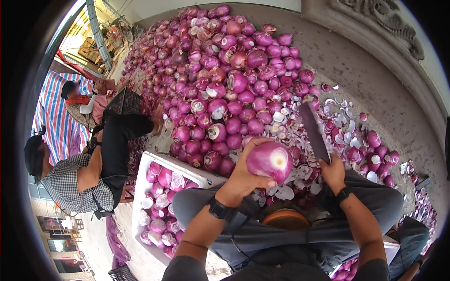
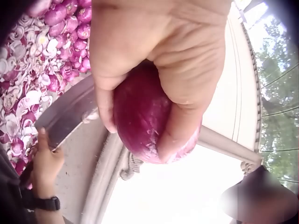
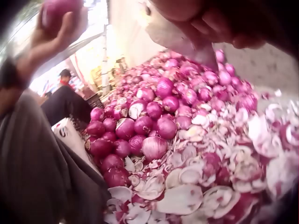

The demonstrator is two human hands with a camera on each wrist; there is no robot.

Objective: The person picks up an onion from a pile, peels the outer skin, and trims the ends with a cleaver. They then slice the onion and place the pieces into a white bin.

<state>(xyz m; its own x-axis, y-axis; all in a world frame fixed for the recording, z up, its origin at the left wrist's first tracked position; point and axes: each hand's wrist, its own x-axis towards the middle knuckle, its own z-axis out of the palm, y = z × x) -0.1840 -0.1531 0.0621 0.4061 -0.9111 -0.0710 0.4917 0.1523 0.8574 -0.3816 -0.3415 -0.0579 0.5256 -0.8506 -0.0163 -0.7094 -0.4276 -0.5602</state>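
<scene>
My left hand [image 1: 241, 177] grips a large red onion [image 1: 265, 163], fingers and thumb round its sides; its pale cut end faces right in the head view. My right hand [image 1: 333, 173] holds the handle of a broad-bladed knife [image 1: 313, 129], its dark blade pointing away from me. Blade and onion are apart. In the left wrist view the onion [image 2: 142, 112] shows smooth, deep purple skin between thumb and fingers, with the knife [image 2: 67, 114] off to the left. Onion skins and cut ends [image 1: 290, 154] litter the ground below both hands.
A big heap of red onions [image 1: 220, 84] spreads ahead. Left of my legs stands a white foam box [image 1: 145, 187] of trimmed onions. Two people sit at the left, one in a checked shirt [image 1: 77, 185]. An orange-rimmed round thing [image 1: 286, 216] lies between my legs; a wall [image 1: 375, 56] runs along the right.
</scene>
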